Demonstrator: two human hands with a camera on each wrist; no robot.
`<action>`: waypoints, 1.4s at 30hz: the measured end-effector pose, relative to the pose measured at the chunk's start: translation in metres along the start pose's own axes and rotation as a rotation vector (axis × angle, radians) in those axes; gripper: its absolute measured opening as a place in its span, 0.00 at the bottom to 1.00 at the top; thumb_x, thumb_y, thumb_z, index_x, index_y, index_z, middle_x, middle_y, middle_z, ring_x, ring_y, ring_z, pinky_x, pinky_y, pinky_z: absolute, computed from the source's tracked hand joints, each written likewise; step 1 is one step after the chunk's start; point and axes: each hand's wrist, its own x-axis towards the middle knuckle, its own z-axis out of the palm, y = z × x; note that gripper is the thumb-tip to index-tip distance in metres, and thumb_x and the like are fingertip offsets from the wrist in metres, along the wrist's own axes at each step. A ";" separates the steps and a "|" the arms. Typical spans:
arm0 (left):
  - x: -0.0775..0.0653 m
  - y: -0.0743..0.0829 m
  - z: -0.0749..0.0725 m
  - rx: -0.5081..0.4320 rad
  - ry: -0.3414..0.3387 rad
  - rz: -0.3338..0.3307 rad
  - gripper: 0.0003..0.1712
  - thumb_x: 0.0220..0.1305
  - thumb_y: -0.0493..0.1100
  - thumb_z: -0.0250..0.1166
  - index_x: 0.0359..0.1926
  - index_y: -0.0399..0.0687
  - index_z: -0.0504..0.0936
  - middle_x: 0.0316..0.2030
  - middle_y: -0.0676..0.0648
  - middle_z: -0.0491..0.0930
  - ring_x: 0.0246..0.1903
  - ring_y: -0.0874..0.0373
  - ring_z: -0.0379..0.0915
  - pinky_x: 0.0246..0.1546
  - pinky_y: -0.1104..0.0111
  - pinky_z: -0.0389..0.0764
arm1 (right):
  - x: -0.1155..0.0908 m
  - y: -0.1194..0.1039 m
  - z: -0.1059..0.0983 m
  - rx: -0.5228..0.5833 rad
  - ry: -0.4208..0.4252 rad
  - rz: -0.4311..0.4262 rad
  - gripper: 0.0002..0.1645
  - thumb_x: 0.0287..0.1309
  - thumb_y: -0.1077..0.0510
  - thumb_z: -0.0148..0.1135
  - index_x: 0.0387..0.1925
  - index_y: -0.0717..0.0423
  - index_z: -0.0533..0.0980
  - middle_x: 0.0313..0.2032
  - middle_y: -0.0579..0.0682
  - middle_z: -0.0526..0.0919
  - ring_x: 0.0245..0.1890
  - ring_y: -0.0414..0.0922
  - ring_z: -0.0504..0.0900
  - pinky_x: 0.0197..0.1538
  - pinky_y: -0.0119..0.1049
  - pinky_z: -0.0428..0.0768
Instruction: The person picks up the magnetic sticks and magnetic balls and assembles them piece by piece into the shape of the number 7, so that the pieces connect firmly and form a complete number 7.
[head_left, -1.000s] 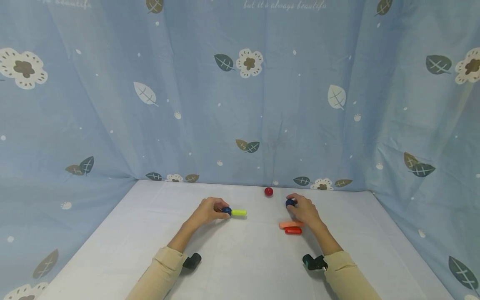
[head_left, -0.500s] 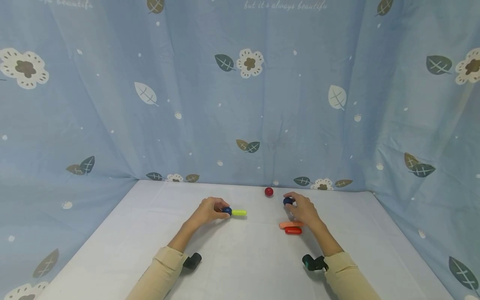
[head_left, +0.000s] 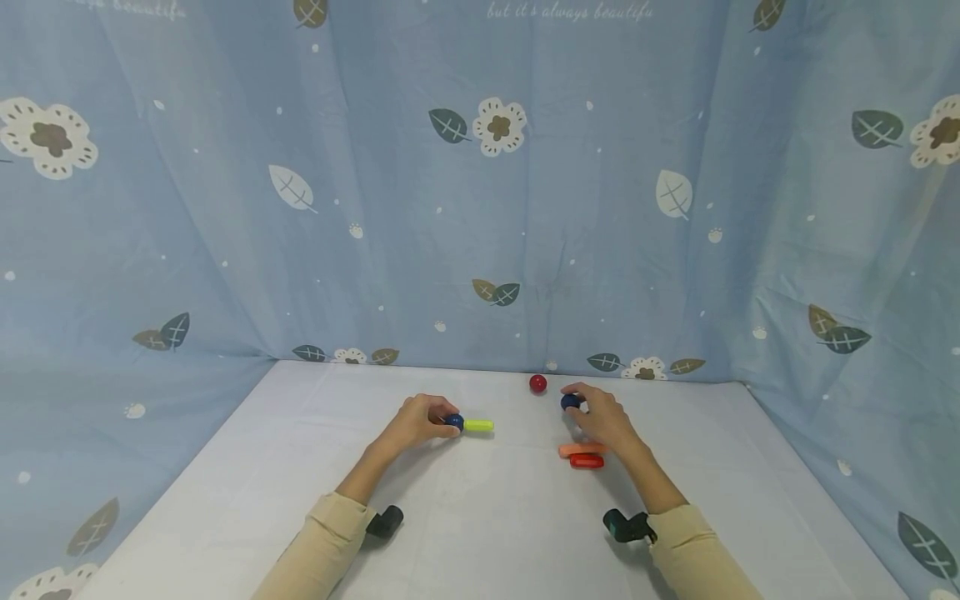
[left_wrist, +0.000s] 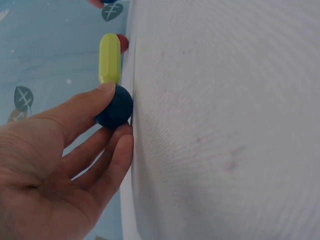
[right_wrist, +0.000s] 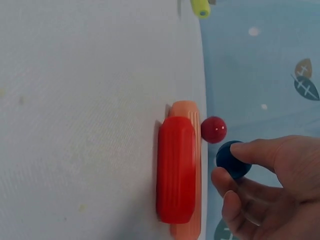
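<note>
My left hand (head_left: 422,421) pinches a dark blue ball (left_wrist: 117,107) between thumb and fingers. A yellow-green ridged rod (left_wrist: 109,59) extends from that ball toward the right, in line with it. In the right wrist view the free end of the rod (right_wrist: 201,10) shows a small hole. Farther right, my right hand (head_left: 604,417) holds another dark blue ball (right_wrist: 233,160) by thumb and fingertips. Left of that hand and behind it, a red ball (head_left: 537,383) lies close to the table's back edge.
A salmon-orange rod (head_left: 573,450) and a shorter red rod (head_left: 587,462) lie side by side below my right hand. A blue patterned curtain (head_left: 517,208) hangs behind the white table (head_left: 495,533). Black cameras (head_left: 386,522) sit at both wrists.
My right hand has shifted a little to the left and back, bringing its blue ball along toward the red ball. The left hand, its ball and the yellow-green rod have stayed put.
</note>
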 end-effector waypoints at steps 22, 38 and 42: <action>0.000 0.000 0.000 0.008 -0.003 0.003 0.16 0.52 0.41 0.76 0.44 0.48 0.86 0.42 0.46 0.88 0.38 0.59 0.83 0.45 0.60 0.83 | -0.003 -0.010 0.004 0.011 -0.037 -0.064 0.23 0.61 0.62 0.64 0.58 0.51 0.77 0.55 0.58 0.82 0.46 0.53 0.82 0.50 0.51 0.82; 0.000 0.000 0.000 0.007 0.002 0.007 0.16 0.52 0.40 0.76 0.44 0.48 0.86 0.41 0.46 0.88 0.37 0.60 0.82 0.44 0.62 0.82 | -0.005 -0.013 0.010 0.018 -0.049 -0.104 0.24 0.60 0.61 0.66 0.58 0.50 0.77 0.51 0.58 0.83 0.45 0.53 0.84 0.50 0.52 0.83; 0.000 0.000 0.001 0.003 -0.001 0.007 0.16 0.52 0.40 0.76 0.44 0.48 0.86 0.41 0.46 0.88 0.38 0.60 0.82 0.44 0.61 0.83 | -0.006 -0.016 0.011 0.022 -0.061 -0.098 0.23 0.60 0.61 0.66 0.58 0.51 0.77 0.53 0.58 0.83 0.45 0.53 0.84 0.50 0.53 0.83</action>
